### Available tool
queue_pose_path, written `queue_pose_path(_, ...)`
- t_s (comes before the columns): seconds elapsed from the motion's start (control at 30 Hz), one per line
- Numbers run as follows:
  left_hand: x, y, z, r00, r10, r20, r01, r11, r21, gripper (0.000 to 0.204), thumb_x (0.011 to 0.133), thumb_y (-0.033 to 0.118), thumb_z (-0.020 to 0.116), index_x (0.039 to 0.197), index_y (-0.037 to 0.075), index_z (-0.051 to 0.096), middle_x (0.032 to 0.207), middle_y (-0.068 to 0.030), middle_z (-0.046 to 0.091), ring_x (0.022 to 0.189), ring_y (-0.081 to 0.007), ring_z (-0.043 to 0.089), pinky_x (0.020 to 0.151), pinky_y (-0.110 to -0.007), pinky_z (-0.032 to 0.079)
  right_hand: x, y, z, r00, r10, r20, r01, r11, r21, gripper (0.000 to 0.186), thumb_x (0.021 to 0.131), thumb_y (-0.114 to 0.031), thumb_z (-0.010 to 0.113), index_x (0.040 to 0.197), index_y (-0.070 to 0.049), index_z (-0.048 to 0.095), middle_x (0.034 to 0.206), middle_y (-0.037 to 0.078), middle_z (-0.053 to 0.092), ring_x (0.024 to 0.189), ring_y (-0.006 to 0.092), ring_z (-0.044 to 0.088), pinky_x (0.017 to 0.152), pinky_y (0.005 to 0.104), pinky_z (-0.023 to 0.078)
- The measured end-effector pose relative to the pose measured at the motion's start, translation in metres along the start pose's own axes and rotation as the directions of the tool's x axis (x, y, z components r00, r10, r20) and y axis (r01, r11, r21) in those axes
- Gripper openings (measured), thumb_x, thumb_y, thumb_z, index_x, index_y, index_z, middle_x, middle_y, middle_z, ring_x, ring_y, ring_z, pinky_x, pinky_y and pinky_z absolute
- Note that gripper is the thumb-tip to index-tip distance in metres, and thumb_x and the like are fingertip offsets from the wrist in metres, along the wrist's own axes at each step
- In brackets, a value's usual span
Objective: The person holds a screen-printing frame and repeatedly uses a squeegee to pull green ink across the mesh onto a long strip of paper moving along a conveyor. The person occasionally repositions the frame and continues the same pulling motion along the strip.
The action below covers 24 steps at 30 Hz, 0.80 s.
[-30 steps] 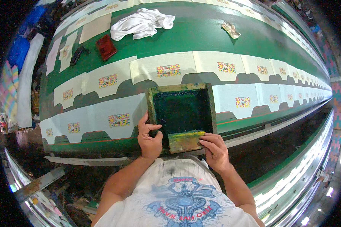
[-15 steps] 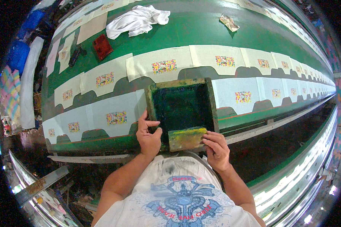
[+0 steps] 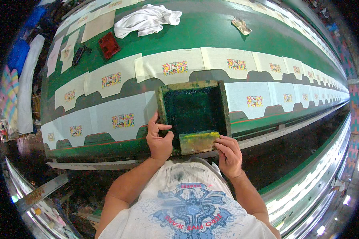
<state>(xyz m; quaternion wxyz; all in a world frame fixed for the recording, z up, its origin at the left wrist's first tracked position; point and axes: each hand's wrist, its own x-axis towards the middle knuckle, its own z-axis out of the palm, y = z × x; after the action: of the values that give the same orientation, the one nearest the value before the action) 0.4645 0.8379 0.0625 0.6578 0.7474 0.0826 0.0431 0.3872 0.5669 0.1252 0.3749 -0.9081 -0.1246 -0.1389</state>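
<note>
A wooden screen-printing frame (image 3: 226,104) with a dark green inked mesh lies over the near row of printed pale fabric pieces. My left hand (image 3: 158,139) grips its left side near the lower corner, with a finger and the thumb reaching over the inside edge. In my right hand (image 3: 229,155), the fingers pinch the right end of a flat squeegee (image 3: 198,144), stained yellow and green along its upper edge. The squeegee rests across the near end of the frame. Whatever lies under the frame is hidden.
Pale blue fabric pieces (image 3: 263,89) and cream ones (image 3: 147,63) with colourful prints run in rows along the green table (image 3: 211,34). A white cloth (image 3: 147,20), a dark red block (image 3: 109,45) and a crumpled rag (image 3: 241,26) lie farther back. A metal rail (image 3: 263,137) edges the table.
In the picture, the frame, squeegee and both hands sit slightly farther right, while the view itself has shifted a little. Both hands keep their holds.
</note>
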Motion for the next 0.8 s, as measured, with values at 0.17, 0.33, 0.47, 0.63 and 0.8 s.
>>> queue_pose_path(0.17, -0.001, -0.004, 0.002, 0.999, 0.048, -0.004, -0.047, 0.997, 0.06, 0.025, 0.08, -0.008, 0.075, 0.104, 0.0, 0.077, 0.169, -0.0249, 0.053, 0.154, -0.032, 0.054, 0.128, -0.04, 0.036, 0.031, -0.005, -0.008, 0.958, -0.156, 0.241, 0.187, 0.976, -0.111, 0.045, 0.079, 0.002, 0.077, 0.124, -0.007, 0.078, 0.128, 0.015, 0.076, 0.125, 0.0393, 0.071, 0.106, 0.0528, 0.059)
queue_pose_path(0.33, -0.005, -0.002, 0.0, 0.999, -0.02, -0.032, 0.025, 0.984, 0.175, 0.029, 0.084, -0.006, 0.077, 0.112, 0.001, 0.076, 0.168, -0.0275, 0.054, 0.153, -0.0312, 0.055, 0.128, -0.042, 0.038, 0.065, -0.008, -0.018, 0.855, -0.166, 0.491, 0.231, 0.97, -0.073, 0.05, 0.076, 0.001, 0.077, 0.126, -0.007, 0.078, 0.126, 0.012, 0.076, 0.117, 0.0359, 0.071, 0.102, 0.0496, 0.059)
queue_pose_path(0.47, -0.004, -0.008, 0.001, 0.995, -0.034, -0.097, 0.032, 0.999, -0.02, 0.032, 0.092, -0.007, 0.074, 0.122, 0.0, 0.076, 0.167, -0.0252, 0.057, 0.15, -0.0311, 0.058, 0.128, -0.042, 0.04, 0.118, 0.009, -0.03, 0.733, -0.143, 0.664, 0.171, 0.985, 0.024, 0.042, 0.083, 0.003, 0.074, 0.124, -0.005, 0.077, 0.116, 0.016, 0.075, 0.112, 0.0385, 0.071, 0.097, 0.0499, 0.059)
queue_pose_path(0.63, 0.005, -0.01, -0.004, 0.994, -0.067, -0.083, 0.061, 0.996, -0.07, 0.038, 0.093, -0.012, 0.07, 0.129, 0.0, 0.076, 0.165, -0.0205, 0.061, 0.146, -0.0283, 0.061, 0.125, -0.041, 0.045, 0.169, 0.044, -0.013, 0.762, -0.236, 0.603, 0.228, 0.969, 0.092, 0.037, 0.09, 0.004, 0.068, 0.125, -0.002, 0.076, 0.113, 0.018, 0.074, 0.113, 0.0417, 0.069, 0.101, 0.0514, 0.057)
queue_pose_path(0.8, 0.01, -0.005, -0.008, 0.99, -0.124, -0.074, 0.117, 0.989, -0.096, 0.043, 0.091, -0.017, 0.072, 0.13, 0.001, 0.075, 0.161, -0.0199, 0.063, 0.143, -0.0255, 0.064, 0.121, -0.038, 0.049, 0.195, 0.045, 0.01, 0.876, -0.218, 0.431, 0.236, 0.972, 0.011, 0.044, 0.087, 0.006, 0.066, 0.129, -0.002, 0.076, 0.119, 0.018, 0.074, 0.119, 0.0414, 0.068, 0.104, 0.0515, 0.056)
